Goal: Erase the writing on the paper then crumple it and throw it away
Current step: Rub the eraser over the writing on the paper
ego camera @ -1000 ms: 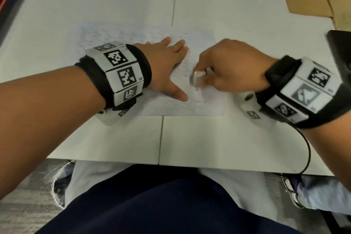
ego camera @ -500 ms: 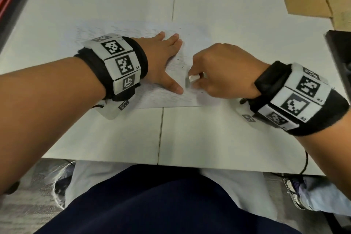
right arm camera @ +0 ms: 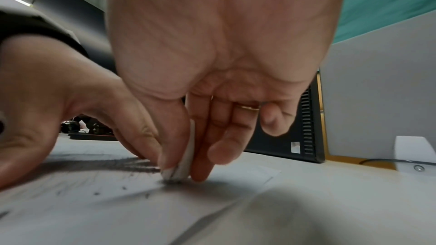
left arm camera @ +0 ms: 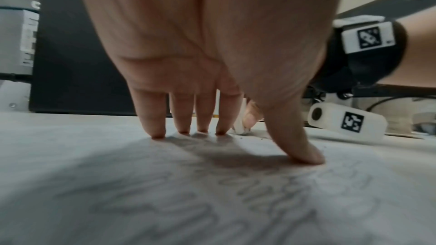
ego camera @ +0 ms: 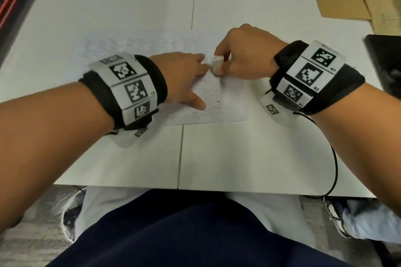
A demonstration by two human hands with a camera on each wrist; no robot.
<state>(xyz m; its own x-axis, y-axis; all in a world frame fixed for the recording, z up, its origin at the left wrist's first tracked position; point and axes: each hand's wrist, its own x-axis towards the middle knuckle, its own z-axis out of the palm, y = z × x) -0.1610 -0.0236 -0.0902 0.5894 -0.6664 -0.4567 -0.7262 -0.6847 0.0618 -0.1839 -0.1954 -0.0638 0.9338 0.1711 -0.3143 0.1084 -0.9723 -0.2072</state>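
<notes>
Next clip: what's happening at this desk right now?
A person seated at a white table is erasing pencil writing from a sheet of paper. The left hand presses flat on the sheet, fingers straight, holding it down. The right hand pinches a small white eraser between thumb and fingers, its tip on the paper just beyond the left fingertips. Dark eraser crumbs lie nearby, and faint writing still shows across the page, so the paper is flat and uncrumpled.

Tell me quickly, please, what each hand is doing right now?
Left hand: open, fingers pressing the white written sheet of paper.
Right hand: pinching a small white eraser.
</notes>
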